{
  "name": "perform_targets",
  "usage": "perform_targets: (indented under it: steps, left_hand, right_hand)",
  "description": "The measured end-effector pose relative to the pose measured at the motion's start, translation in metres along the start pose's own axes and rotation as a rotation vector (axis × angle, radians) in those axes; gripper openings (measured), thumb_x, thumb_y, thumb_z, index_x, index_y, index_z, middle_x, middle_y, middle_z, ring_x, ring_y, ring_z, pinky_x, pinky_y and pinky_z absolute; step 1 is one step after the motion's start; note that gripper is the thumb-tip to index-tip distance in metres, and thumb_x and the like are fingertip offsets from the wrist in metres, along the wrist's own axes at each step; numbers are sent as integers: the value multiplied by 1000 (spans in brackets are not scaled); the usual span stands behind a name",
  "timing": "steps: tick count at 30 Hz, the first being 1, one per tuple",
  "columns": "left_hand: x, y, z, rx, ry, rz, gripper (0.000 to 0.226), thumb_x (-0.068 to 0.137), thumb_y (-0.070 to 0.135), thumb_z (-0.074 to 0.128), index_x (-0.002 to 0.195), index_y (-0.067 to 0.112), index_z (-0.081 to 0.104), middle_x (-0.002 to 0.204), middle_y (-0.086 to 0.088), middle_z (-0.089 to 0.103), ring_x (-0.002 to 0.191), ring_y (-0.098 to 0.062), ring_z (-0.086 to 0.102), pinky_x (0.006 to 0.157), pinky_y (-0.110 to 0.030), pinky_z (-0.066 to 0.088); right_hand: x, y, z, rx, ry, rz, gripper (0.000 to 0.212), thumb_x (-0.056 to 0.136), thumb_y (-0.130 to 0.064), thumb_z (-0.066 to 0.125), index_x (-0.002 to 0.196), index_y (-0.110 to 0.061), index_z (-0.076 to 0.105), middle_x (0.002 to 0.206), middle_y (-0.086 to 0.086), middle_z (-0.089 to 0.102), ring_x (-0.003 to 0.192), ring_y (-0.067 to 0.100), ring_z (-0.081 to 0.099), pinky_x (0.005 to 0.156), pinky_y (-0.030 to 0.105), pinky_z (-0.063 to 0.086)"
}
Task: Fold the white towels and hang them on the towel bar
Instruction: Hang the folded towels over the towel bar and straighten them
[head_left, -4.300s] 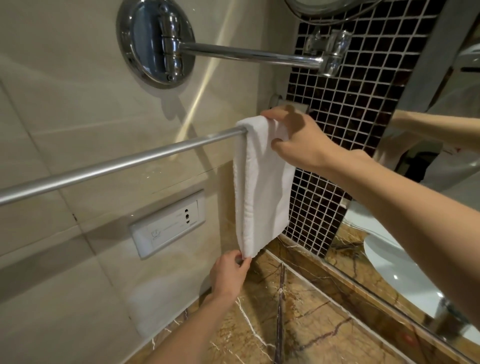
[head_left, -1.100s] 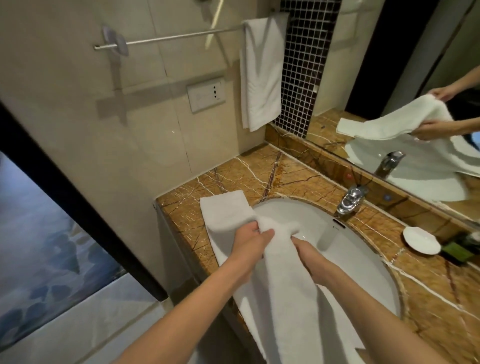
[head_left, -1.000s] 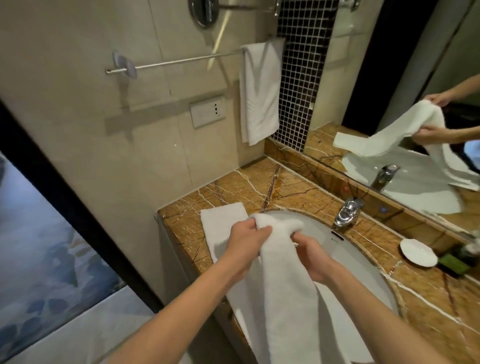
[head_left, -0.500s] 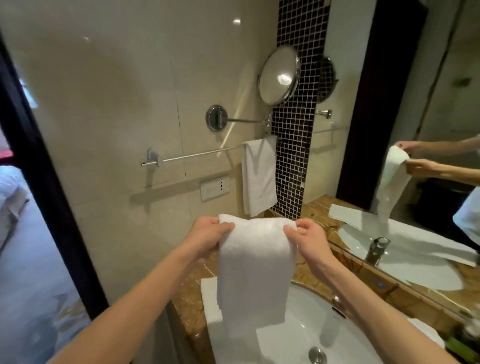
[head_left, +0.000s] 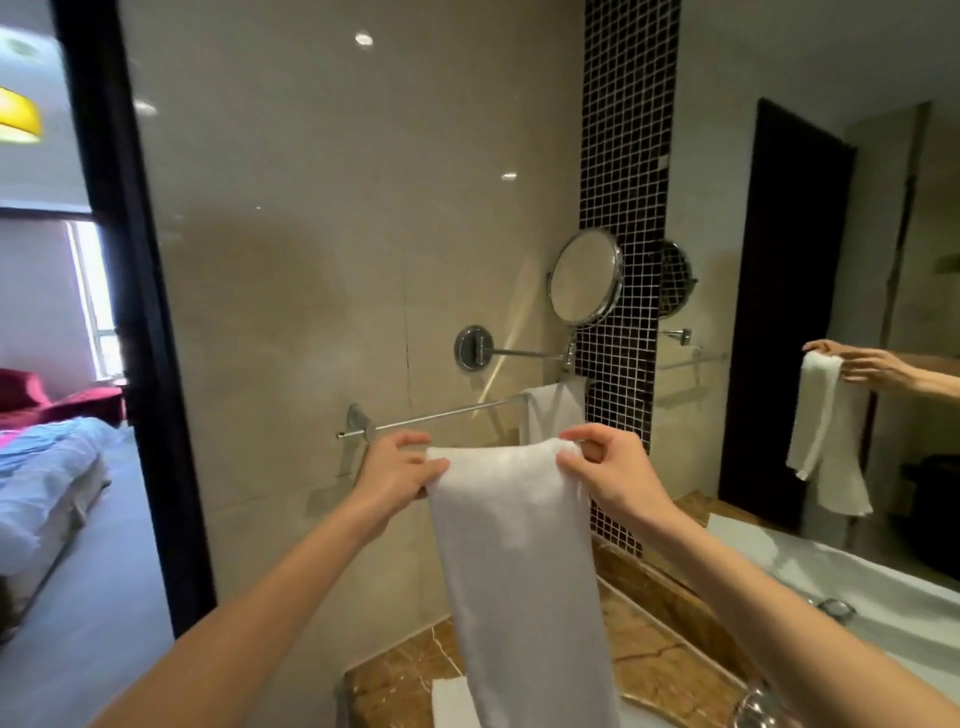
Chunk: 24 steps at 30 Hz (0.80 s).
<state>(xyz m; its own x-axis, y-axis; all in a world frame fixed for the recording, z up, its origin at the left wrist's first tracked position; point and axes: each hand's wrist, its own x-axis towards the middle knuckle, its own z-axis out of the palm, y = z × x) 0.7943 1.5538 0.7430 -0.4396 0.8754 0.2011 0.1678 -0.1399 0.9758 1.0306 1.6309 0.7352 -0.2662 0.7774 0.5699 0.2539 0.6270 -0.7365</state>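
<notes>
Item one, the folded towel (head_left: 514, 551): I find it held up in the air in front of the towel bar (head_left: 447, 413). Its folded top edge is level with the bar in my view. The rest hangs down as one long strip over the countertop (head_left: 400, 673), and the lower end runs out of the picture. I cannot tell whether it touches the bar.

Left hand (head_left: 397, 467): it grips the upper left corner, with the fingers curled over the top edge and the thumb pressed on the near face.

Right hand (head_left: 608, 467): thumb and forefinger pinch the upper right corner. The other fingers are bent and stand clear of the cloth.

Hung towel (head_left: 553, 410): it is draped over the right end of the bar, just beside the strip of dark mosaic tiles (head_left: 623, 156). The held towel and the right hand partly hide it.

A third white towel (head_left: 454, 704) lies flat on the countertop, with its right side behind the hanging strip.

Above the bar, a round mirror (head_left: 584, 278) stands out from the wall on a chrome arm. To the right, the wall mirror (head_left: 883, 260) reflects the hands and towel. A tap (head_left: 753, 706) shows at the lower right edge.

Through the doorway on the left I note a bed (head_left: 47, 462) and a red chair (head_left: 36, 397).
</notes>
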Motion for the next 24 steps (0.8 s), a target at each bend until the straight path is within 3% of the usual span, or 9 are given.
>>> perform_targets:
  steps: [4,6,8,12,15,18,21,24]
  left_hand:
    - [18,27,-19,-2,-14,96,41,82,-3,69,120,3,54,104,-20,64,77,-20,63,49,-19,51]
    - [29,38,-28,26,-25,126,42,82,-4,68,121,2,53,111,-23,63,89,-27,63,57,-26,53]
    - [40,49,-35,32,-39,159,41,83,-5,65,122,1,54,110,-24,63,88,-27,62,58,-27,54]
    - [66,75,-52,15,-54,248,38,84,-8,62,119,1,55,94,-14,66,76,-20,62,53,-23,54]
    - [89,92,-65,10,-50,312,38,84,-8,61,120,3,55,102,-16,63,80,-19,60,51,-20,52]
    - [113,111,-76,19,-46,389,41,85,-7,61,123,6,55,108,-13,61,86,-18,59,50,-18,51]
    - [135,135,-84,-18,-63,437,45,85,-8,60,127,6,52,104,-9,60,77,-11,60,48,-17,52]
    - [151,163,-85,-50,-89,449,51,86,-8,58,132,10,49,97,-9,61,71,-12,60,53,-22,54]
  right_hand:
    - [30,-23,4,19,-22,-34,29,85,-18,67,114,-14,67,105,2,70,100,13,66,90,33,54]
    - [44,-33,9,26,-19,-36,30,85,-17,67,115,-13,66,107,5,69,102,17,65,92,35,54]
    - [58,-43,15,55,10,-32,30,85,-15,67,115,-13,66,105,5,69,100,17,65,91,35,54]
    - [87,-65,28,118,109,-21,28,84,-13,67,112,-10,68,95,7,70,86,14,66,77,24,53]
    - [113,-85,36,148,127,-17,25,85,-9,67,110,-11,69,96,12,70,80,15,64,71,27,54]
    - [140,-104,41,156,145,-33,26,84,-5,66,108,-14,69,99,11,71,72,11,63,57,19,53]
    - [168,-120,42,160,184,-59,26,83,-1,67,104,-15,70,102,20,70,74,14,61,61,20,50]
    - [196,-133,38,163,199,-46,27,84,-1,68,109,-10,70,101,21,69,74,15,60,53,20,49]
